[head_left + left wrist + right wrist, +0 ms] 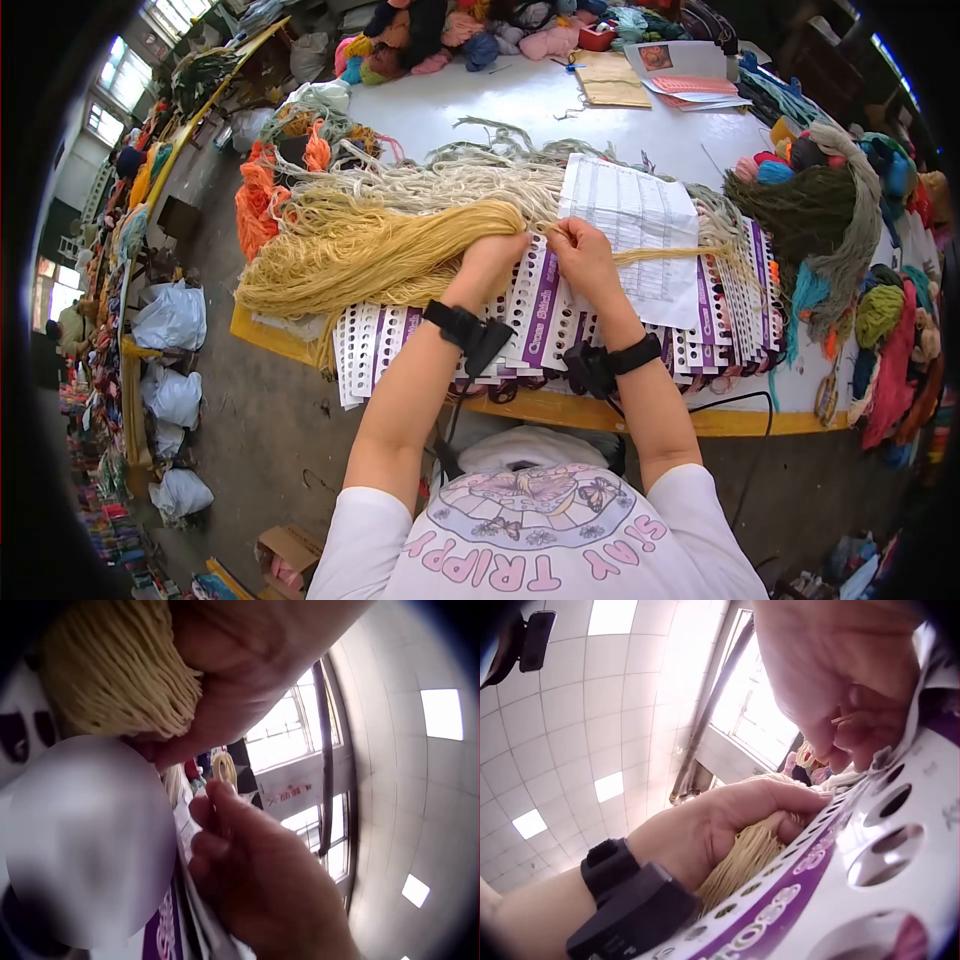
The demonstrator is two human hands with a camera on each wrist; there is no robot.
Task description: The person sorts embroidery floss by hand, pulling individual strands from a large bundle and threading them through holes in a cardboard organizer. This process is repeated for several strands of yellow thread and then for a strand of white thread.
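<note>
A thick hank of yellow thread (370,245) lies along the left of the work, its right end gathered in my left hand (494,262). In the left wrist view, the cut-looking ends of the yellow hank (124,675) show beside the left palm. My right hand (588,260) is close by on the right, thumb and fingertips pinching a thin yellow strand (223,765). Part of that thread (668,253) trails right across a printed sheet (630,225). Beneath both hands are white punched cards (538,305) with purple "Cross Stitch" bands.
Cream thread (440,185) lies behind the yellow hank, with orange thread (258,205) at its left. More punched cards (720,310) line the table's front edge. Coloured skeins (835,190) pile at the right, beside scissors (827,393). A brown envelope (612,78) lies farther back.
</note>
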